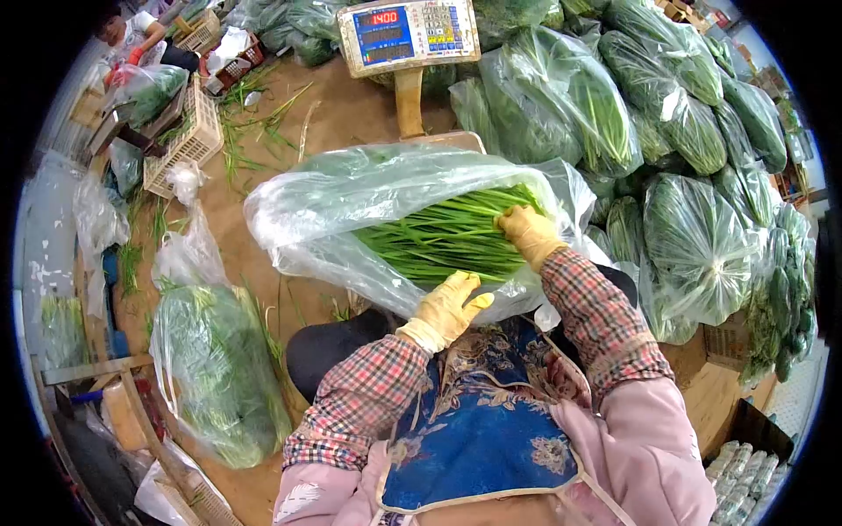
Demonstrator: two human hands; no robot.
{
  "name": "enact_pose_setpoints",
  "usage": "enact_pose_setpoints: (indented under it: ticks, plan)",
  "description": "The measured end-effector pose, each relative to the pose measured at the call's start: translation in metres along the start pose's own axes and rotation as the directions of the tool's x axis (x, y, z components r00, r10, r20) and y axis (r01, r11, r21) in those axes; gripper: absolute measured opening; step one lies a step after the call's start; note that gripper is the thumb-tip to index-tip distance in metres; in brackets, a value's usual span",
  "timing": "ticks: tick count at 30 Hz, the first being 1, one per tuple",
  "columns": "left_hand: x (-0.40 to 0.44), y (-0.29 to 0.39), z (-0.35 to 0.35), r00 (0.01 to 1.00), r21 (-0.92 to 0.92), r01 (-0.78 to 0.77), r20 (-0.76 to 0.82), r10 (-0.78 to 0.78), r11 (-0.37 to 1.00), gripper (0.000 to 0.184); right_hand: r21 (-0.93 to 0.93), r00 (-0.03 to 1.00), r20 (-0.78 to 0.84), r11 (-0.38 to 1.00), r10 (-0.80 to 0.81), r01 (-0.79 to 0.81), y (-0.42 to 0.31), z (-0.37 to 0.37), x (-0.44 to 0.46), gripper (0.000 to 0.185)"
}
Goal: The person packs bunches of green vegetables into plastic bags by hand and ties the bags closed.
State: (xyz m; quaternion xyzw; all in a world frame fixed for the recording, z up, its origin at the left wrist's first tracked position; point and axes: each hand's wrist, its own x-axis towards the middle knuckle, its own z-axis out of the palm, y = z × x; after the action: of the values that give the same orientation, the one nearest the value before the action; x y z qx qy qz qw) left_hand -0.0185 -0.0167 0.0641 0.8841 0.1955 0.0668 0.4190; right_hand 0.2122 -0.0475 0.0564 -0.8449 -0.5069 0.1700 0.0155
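Note:
A large clear plastic bag (324, 202) lies open in front of me, with long green leafy stalks (430, 237) inside. My left hand (445, 311), in a yellow glove, is at the bag's near edge below the stalks, thumb and fingers apart. At the right end of the stalks is my right hand (529, 235), also gloved, its fingers curled down onto them; the fingertips are partly hidden among the leaves. Just beyond the bag stands a scale display (410, 33) on a post, showing red digits, with part of its platform (460, 140) visible behind the bag.
Filled bags of greens (702, 237) are piled on the right. Another full bag (215, 373) stands at the left on the brown floor (263, 202). A beige crate (197, 131) is farther back, near a person (140, 39) at the upper left. Loose stalks litter the floor.

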Motion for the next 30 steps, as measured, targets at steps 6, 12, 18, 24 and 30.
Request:
enact_pose_setpoints:
  ticks: [6, 12, 18, 24, 30]
  plan:
    - [0.026, 0.004, 0.022, 0.984, -0.026, -0.021, 0.177, 0.025, 0.999, 0.05, 0.161, 0.928, -0.283, 0.942, -0.243, 0.295, 0.035, 0.006, -0.001, 0.008]
    - [0.082, -0.014, 0.031, 0.988, 0.176, -0.057, -0.13, 0.081, 0.983, 0.074, 0.959, 0.984, -0.116, 0.272, 0.138, 0.075, -0.009, -0.007, -0.048, 0.007]
    - [0.105, -0.037, 0.023, 0.993, 0.256, -0.109, -0.004, 0.114, 0.961, 0.073, 0.941, 0.793, 0.123, 0.325, -0.596, 0.098, -0.034, 0.003, -0.119, 0.016]
    - [0.073, -0.025, -0.003, 0.982, -0.509, -0.113, -0.188, 0.018, 0.853, 0.057, 0.455, 0.73, 0.152, 0.703, -0.666, 0.546, -0.017, 0.04, -0.11, 0.043]
    - [-0.037, 0.015, -0.123, 0.695, 0.094, 0.041, -0.718, 0.039, 0.995, 0.039, -0.226, 0.869, 0.159, 0.84, -0.468, 0.493, -0.073, 0.046, -0.041, 0.078]
